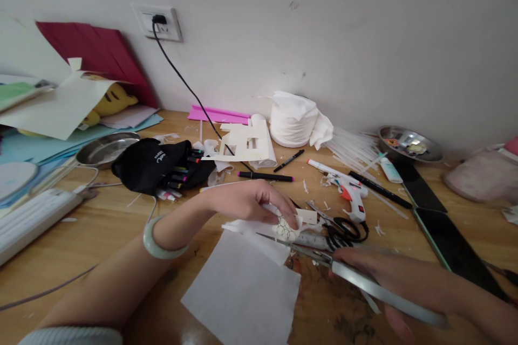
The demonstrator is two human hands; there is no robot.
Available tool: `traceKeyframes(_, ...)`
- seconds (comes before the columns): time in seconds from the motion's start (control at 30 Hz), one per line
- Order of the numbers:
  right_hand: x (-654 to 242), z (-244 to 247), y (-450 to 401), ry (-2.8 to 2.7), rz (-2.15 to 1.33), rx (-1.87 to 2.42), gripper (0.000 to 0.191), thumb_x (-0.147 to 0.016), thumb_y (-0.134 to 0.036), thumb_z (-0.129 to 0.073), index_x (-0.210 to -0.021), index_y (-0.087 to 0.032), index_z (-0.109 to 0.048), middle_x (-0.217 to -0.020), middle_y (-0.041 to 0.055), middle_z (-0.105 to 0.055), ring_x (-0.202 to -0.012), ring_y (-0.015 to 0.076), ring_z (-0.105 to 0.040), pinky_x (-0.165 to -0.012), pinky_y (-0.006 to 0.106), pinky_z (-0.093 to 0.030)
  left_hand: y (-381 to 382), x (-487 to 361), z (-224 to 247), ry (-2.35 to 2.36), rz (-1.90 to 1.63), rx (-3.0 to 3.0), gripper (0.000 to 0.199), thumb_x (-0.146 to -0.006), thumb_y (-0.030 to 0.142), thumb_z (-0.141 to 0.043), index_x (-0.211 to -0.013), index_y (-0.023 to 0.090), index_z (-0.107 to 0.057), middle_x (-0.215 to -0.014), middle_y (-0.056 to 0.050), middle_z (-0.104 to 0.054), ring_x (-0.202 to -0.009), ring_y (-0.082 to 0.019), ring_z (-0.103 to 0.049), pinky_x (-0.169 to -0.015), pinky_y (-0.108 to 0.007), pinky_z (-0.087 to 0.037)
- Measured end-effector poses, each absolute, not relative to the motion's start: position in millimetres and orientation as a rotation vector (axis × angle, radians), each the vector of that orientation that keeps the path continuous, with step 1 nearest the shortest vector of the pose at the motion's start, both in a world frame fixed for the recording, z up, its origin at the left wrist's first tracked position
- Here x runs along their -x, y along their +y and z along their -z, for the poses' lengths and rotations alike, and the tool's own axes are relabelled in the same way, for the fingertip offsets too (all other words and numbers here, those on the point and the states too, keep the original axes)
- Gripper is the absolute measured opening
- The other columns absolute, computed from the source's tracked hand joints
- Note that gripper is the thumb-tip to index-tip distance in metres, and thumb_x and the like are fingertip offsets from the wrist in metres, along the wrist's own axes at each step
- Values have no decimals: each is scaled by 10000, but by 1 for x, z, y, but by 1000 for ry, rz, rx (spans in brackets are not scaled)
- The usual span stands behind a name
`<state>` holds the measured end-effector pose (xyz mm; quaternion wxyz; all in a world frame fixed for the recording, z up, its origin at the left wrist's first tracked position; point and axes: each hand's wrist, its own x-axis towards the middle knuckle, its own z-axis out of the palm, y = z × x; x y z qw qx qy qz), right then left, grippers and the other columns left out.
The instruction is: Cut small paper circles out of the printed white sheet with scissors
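My left hand [251,202] reaches in from the left with a pale bangle on the wrist. Its fingers and thumb are closed on a small cream cutout [285,230] marked with black circles, along with thin white paper [238,226]. My right hand [376,267] is wrapped round the handles of a pair of large scissors [315,253]. The scissor blades point left, just below the cutout, against the edge of the thin paper. Whether they are cutting into it I cannot tell. A loose white sheet [243,291] lies flat underneath, nearest to me.
Behind my hands are a glue gun [356,199] with coiled black cord, markers [265,176], a black pen pouch [151,164], and a tissue roll [293,121]. A phone [455,250] lies at right, a metal dish [410,144] behind it, and a power strip [36,218] left.
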<state>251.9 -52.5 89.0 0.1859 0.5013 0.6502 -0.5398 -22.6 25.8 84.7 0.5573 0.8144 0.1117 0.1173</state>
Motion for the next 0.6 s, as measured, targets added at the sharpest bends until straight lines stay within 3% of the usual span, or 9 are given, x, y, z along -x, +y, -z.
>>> traceKeyframes(0.27, -249, -79, -52, 1821, 1617, -1369, 223, -702, -196, -524, -923, -221, -501, -467, -104, -535, -479, 112, -497, -474, 172, -302, 27, 23, -84, 277, -278, -1917, 306, -778, -8, -488, -990, 117, -669, -1054, -93, -641, -987, -163, -585, -862, -213, -430)
traceKeyframes(0.33, -249, -75, -51, 1862, 1621, -1363, 155, -714, -219, -532, -865, -215, -496, -529, -94, -538, -497, 106, -479, -463, 170, -294, 28, 23, -84, 270, -275, -1909, 303, -778, -2, -493, -986, 129, -671, -1049, -86, -643, -985, -166, -586, -859, -218, -433)
traceKeyframes(0.47, -250, -66, -47, 1927, 1587, -1349, 230, -621, -210, -625, -795, -199, -476, -715, -76, -546, -660, 115, -488, -523, 160, -330, 30, 24, -81, 258, -261, -1886, 297, -783, 16, -500, -989, 146, -671, -1045, -79, -646, -989, -177, -585, -865, -237, -435)
traceKeyframes(0.6, -248, -66, -43, 1894, 1530, -1321, 392, -522, -173, -653, -876, -203, -488, -668, -86, -547, -676, 129, -508, -512, 154, -330, 32, 25, -79, 258, -258, -1865, 263, -796, 47, -514, -984, 140, -672, -1041, -84, -645, -990, -173, -583, -863, -231, -435)
